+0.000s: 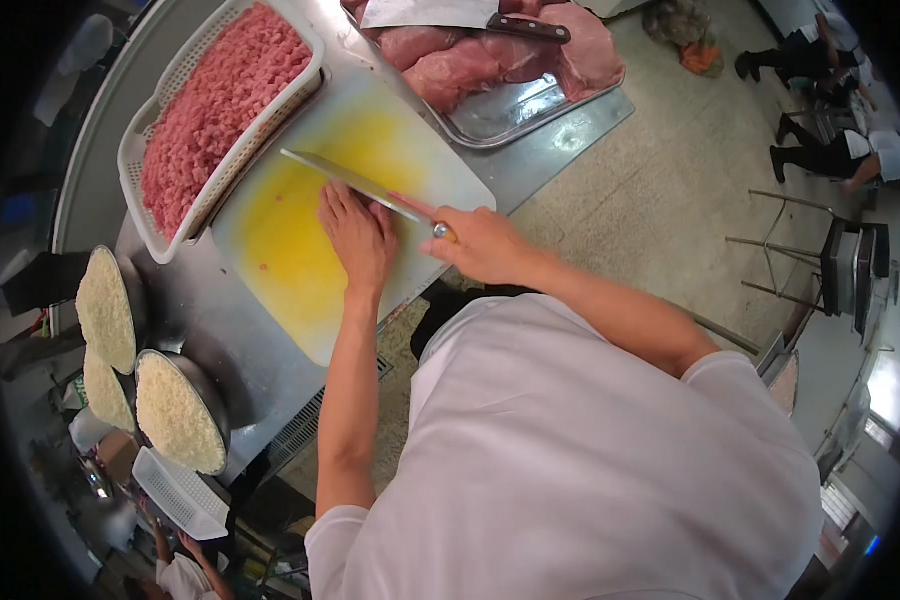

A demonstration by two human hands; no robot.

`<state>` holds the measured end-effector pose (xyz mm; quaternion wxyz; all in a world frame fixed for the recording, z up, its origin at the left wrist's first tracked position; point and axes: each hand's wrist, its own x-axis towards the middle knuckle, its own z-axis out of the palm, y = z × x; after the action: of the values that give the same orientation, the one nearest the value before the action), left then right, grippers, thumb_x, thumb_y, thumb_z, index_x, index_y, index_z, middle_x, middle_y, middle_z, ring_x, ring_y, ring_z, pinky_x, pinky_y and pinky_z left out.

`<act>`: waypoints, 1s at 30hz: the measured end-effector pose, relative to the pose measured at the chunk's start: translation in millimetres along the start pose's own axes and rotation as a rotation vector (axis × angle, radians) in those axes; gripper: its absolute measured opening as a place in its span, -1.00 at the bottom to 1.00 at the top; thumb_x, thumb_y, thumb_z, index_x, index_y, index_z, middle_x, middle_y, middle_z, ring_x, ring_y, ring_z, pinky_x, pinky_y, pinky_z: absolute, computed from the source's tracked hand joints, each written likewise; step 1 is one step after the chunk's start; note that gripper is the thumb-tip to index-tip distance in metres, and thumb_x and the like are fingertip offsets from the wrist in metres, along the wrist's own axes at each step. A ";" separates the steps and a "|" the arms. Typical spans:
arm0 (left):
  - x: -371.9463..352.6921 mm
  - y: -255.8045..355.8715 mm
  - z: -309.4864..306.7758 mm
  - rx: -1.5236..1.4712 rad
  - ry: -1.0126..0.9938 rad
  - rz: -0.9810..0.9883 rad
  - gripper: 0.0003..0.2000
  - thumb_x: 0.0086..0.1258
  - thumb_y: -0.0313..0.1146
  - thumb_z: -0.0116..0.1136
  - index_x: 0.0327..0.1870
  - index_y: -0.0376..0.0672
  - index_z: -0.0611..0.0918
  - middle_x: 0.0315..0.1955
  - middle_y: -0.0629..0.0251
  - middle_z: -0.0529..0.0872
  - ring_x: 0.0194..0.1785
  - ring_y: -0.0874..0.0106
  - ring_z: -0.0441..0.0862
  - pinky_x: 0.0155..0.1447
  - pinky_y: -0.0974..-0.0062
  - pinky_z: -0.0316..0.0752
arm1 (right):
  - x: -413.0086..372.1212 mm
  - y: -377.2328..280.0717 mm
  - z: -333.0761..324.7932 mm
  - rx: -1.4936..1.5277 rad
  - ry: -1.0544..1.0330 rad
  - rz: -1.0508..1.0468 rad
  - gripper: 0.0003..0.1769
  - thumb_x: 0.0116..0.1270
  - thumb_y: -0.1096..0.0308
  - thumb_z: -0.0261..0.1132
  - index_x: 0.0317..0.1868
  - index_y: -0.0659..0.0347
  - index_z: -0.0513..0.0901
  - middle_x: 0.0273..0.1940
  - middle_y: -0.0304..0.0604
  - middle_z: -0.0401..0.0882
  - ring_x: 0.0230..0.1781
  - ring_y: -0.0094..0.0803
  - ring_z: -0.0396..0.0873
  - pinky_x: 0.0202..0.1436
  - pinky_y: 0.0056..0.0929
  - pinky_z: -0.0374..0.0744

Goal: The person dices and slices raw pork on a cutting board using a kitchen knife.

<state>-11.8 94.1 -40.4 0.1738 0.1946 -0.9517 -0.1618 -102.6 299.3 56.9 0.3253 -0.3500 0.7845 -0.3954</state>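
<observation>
The steel table (245,325) runs under my work, with the cutting board (295,295) on it. From the board's middle, the perforated basket (157,238) of diced meat (220,110) sits at ten o'clock, the metal tray (535,103) of meat slabs (450,75) at one, and the bowls (214,395) around eight. My left hand (355,238) lies over the board, fingers together; I can't tell what it grips. My right hand (485,245) is closed on the knife (355,180), whose blade points to ten, just beyond my left fingertips. Small meat bits (263,267) dot the board.
</observation>
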 end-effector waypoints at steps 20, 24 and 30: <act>-6.0 16.4 -12.6 0.078 0.004 0.182 -0.39 0.39 -0.23 0.29 0.42 -0.28 0.43 0.23 0.03 0.51 0.31 0.01 0.40 0.40 0.03 0.21 | -1.7 25.3 -56.2 0.404 -0.054 0.313 -0.51 0.52 0.01 0.34 0.06 0.36 0.63 -0.57 -0.28 0.51 -0.67 -0.56 0.47 -0.60 -0.47 0.45; -5.3 22.3 -22.5 0.010 -0.038 0.093 -0.38 0.38 -0.29 0.22 0.46 -0.29 0.41 0.27 -0.02 0.48 0.36 -0.03 0.37 0.46 0.04 0.18 | -3.3 28.8 -55.2 0.663 -0.136 0.274 -0.56 0.59 0.06 0.26 0.14 0.31 0.64 -0.58 -0.32 0.46 -0.68 -0.57 0.43 -0.59 -0.51 0.44; 7.3 82.0 -72.1 -1.149 0.124 -0.576 -0.47 0.76 -0.11 -0.21 0.50 -0.38 0.34 0.40 -0.01 0.50 0.44 0.08 0.49 0.47 0.05 0.42 | -1.1 40.0 -31.6 1.264 -0.372 0.181 -0.63 0.65 0.03 0.17 0.01 0.21 0.58 -0.57 -0.31 0.42 -0.70 -0.56 0.39 -0.61 -0.54 0.40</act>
<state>-15.5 145.1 56.3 0.2544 0.3271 -0.6112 -0.6743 -138.6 330.3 38.3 0.6298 -0.0871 0.3587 -0.6834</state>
